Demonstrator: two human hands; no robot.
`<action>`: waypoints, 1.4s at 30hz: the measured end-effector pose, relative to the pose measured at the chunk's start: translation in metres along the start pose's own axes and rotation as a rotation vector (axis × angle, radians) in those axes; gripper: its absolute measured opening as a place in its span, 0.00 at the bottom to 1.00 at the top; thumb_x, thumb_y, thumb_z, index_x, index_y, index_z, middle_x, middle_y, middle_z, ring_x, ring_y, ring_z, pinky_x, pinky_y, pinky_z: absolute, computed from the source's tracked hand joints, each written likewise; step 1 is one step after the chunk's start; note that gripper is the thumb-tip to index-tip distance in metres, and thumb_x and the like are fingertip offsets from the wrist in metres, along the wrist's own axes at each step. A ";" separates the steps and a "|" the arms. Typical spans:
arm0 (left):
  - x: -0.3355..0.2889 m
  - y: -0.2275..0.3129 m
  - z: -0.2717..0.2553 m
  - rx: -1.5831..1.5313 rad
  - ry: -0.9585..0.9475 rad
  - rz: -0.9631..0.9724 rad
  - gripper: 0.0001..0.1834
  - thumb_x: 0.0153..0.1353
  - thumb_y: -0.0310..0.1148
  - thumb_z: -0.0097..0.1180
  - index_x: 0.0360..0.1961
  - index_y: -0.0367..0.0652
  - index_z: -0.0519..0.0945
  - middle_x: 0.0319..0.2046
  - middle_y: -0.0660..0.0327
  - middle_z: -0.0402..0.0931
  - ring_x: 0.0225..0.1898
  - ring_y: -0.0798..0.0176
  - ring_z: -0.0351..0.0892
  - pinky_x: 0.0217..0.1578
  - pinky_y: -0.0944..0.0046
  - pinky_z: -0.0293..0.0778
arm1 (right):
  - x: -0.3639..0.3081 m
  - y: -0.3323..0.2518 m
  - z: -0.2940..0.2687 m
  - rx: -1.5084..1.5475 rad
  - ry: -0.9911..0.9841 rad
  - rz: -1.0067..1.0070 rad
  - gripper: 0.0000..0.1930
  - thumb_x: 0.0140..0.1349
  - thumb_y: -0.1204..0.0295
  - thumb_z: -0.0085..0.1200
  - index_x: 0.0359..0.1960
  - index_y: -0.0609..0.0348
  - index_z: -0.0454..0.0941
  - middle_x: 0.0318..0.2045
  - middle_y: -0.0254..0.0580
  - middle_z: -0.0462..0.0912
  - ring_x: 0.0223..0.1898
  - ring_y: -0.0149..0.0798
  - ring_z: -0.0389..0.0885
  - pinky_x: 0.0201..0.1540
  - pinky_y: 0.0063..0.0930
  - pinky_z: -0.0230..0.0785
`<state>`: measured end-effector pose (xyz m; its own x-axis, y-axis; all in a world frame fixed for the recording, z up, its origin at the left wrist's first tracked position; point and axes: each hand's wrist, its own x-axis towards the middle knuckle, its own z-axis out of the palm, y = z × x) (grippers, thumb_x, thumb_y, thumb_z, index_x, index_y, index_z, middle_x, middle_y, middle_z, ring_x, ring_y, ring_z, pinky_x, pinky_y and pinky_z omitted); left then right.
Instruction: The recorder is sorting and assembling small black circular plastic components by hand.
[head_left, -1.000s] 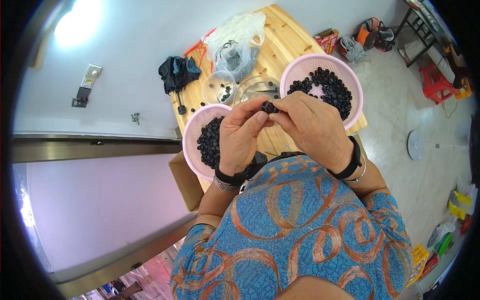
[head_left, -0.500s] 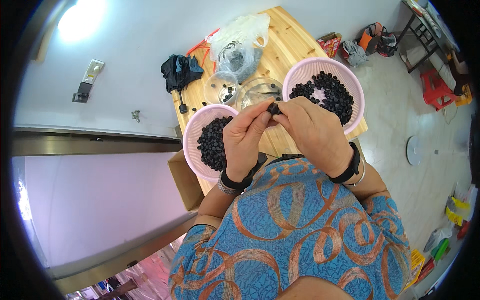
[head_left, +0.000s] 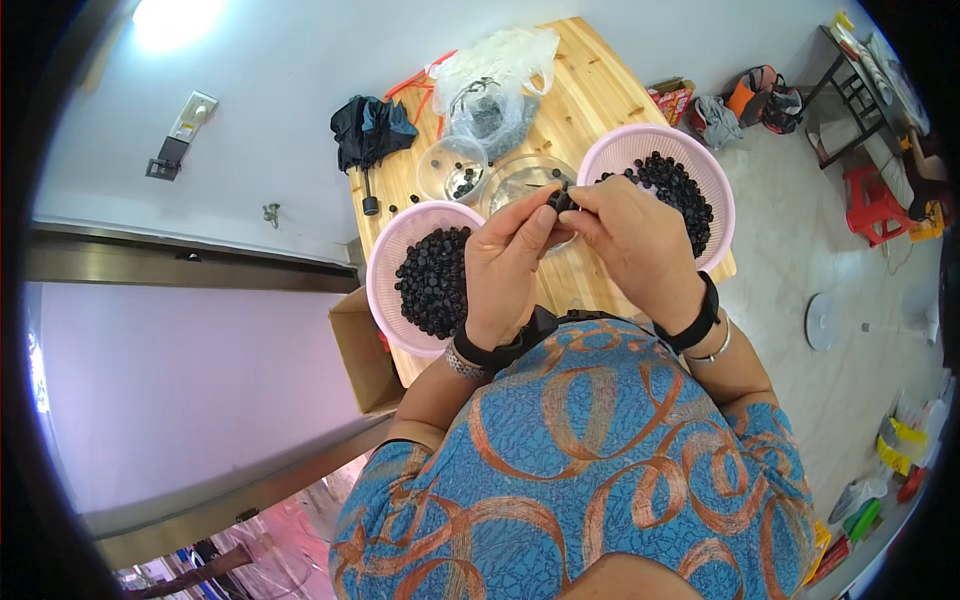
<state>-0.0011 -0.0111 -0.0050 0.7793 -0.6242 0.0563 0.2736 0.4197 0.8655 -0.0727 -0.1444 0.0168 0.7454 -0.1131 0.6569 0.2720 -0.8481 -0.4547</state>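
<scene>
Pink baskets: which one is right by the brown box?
The left pink basket: the brown box is beside its lower-left rim. The right pink basket is across the table, partly behind the right hand.

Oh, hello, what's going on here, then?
A person is holding a small black piece between the fingertips of both hands, the left hand and the right hand, above a wooden table. On either side stands a pink basket, the left basket and the right basket, each holding many small black parts. Beyond the hands are a clear tub with a few black parts in it, a clear dish and a plastic bag.
</scene>
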 end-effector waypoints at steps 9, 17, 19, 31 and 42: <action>0.002 -0.004 -0.006 -0.150 0.000 -0.078 0.14 0.64 0.27 0.44 0.49 0.33 0.72 0.45 0.53 0.74 0.45 0.61 0.75 0.49 0.61 0.73 | 0.007 -0.001 0.000 0.361 0.030 0.353 0.09 0.48 0.73 0.60 0.30 0.60 0.75 0.24 0.42 0.76 0.25 0.41 0.77 0.26 0.27 0.68; 0.002 -0.004 -0.007 -0.188 0.000 -0.118 0.14 0.63 0.28 0.48 0.48 0.35 0.73 0.44 0.57 0.75 0.43 0.65 0.76 0.46 0.64 0.74 | 0.006 0.005 0.001 0.231 0.050 0.128 0.07 0.49 0.73 0.59 0.28 0.60 0.75 0.24 0.41 0.75 0.25 0.41 0.77 0.27 0.28 0.69; 0.002 -0.003 -0.007 -0.190 0.004 -0.123 0.14 0.63 0.27 0.48 0.48 0.35 0.73 0.44 0.57 0.75 0.43 0.65 0.76 0.46 0.64 0.74 | 0.006 0.004 0.001 0.212 0.047 0.100 0.07 0.49 0.74 0.58 0.28 0.60 0.74 0.24 0.41 0.75 0.25 0.41 0.77 0.27 0.28 0.69; 0.000 -0.003 -0.011 -0.105 -0.042 -0.116 0.14 0.63 0.27 0.47 0.48 0.34 0.73 0.42 0.58 0.76 0.42 0.66 0.76 0.46 0.66 0.74 | 0.003 0.015 0.000 0.124 0.020 -0.126 0.07 0.48 0.77 0.56 0.30 0.60 0.72 0.23 0.39 0.73 0.25 0.41 0.75 0.25 0.29 0.68; 0.003 -0.002 -0.013 -0.145 -0.020 -0.243 0.14 0.65 0.30 0.44 0.48 0.33 0.71 0.39 0.56 0.77 0.41 0.65 0.76 0.44 0.67 0.73 | 0.003 0.030 0.015 0.190 0.042 -0.170 0.11 0.47 0.76 0.57 0.34 0.59 0.75 0.24 0.39 0.73 0.27 0.41 0.75 0.26 0.29 0.68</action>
<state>0.0081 -0.0056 -0.0133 0.6700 -0.7304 -0.1328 0.5300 0.3454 0.7745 -0.0533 -0.1626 -0.0041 0.6542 -0.0024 0.7563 0.5036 -0.7447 -0.4379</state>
